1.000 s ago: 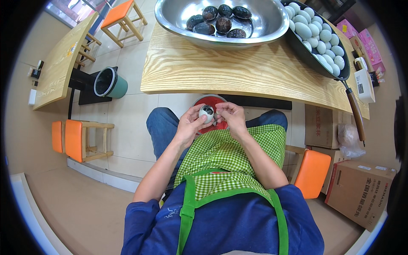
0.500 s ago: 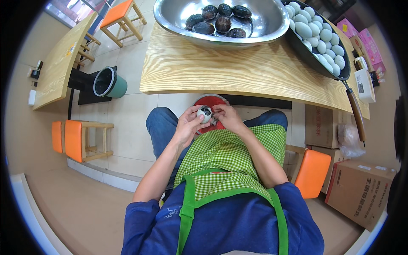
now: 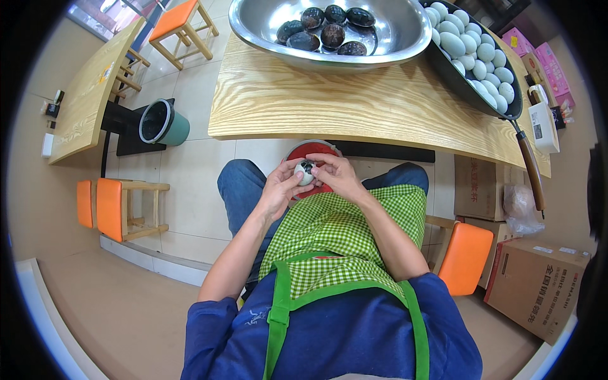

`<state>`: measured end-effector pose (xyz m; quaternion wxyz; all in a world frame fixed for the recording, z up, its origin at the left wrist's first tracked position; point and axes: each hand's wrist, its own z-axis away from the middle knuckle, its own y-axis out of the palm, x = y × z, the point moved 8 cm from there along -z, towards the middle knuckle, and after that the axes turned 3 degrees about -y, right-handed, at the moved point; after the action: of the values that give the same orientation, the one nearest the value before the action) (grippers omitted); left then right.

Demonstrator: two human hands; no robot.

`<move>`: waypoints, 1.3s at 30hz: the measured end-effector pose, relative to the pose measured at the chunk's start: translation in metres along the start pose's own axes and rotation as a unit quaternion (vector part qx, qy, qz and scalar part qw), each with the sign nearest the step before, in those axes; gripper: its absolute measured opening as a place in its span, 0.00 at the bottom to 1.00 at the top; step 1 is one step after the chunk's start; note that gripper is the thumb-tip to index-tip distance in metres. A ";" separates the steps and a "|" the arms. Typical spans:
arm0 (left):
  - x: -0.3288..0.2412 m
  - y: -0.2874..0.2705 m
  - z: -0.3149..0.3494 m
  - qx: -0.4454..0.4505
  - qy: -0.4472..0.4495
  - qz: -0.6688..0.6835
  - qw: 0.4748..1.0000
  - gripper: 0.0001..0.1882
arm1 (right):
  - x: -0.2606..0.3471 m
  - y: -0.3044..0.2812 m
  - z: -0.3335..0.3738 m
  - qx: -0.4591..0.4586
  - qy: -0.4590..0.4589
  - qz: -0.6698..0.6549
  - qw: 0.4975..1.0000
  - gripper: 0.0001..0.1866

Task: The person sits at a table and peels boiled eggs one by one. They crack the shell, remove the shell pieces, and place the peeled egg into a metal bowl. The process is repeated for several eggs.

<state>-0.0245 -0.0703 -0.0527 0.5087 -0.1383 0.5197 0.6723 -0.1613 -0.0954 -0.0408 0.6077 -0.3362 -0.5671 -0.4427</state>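
Observation:
Between my knees, my left hand point(image 3: 278, 191) grips a preserved egg point(image 3: 305, 178), whose pale shell is broken open at the top and shows the dark egg inside. My right hand point(image 3: 340, 179) meets it from the other side, thumb and fingers closed on the shell by the opening. Below both hands is a round red container point(image 3: 311, 150), its inside mostly hidden. On the table ahead, a steel basin point(image 3: 304, 61) contains several dark peeled eggs point(image 3: 332, 36). To its right, a black pan point(image 3: 443, 69) is heaped with pale unpeeled eggs point(image 3: 479, 50).
The wooden table point(image 3: 304, 101) has its near edge just beyond my knees. The pan's wooden handle point(image 3: 531, 166) sticks out over the right edge. Cardboard boxes point(image 3: 535, 282) and an orange stool point(image 3: 465, 258) stand at right; a green bin point(image 3: 175, 130) stands at left.
My right hand has moved left onto the egg, from slightly apart to touching its top and side. The left hand stays around the egg.

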 end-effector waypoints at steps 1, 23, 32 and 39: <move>0.000 0.000 0.000 0.000 -0.003 0.002 1.000 0.22 | 0.001 0.000 0.000 0.001 -0.002 0.001 1.000 0.20; -0.008 0.013 0.005 -0.013 -0.002 -0.157 0.987 0.27 | -0.012 -0.013 0.007 -0.082 0.002 0.001 0.997 0.15; -0.004 0.009 0.002 0.039 -0.020 0.002 0.999 0.26 | -0.018 -0.027 0.007 -0.143 0.019 -0.092 0.985 0.08; -0.003 -0.003 0.001 0.046 -0.032 0.063 0.996 0.24 | -0.062 -0.037 -0.003 -0.150 0.074 -0.015 0.986 0.12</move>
<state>-0.0199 -0.0712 -0.0517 0.4876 -0.0604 0.5409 0.6827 -0.1918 -0.1029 -0.1059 0.5837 -0.3817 -0.4528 -0.5555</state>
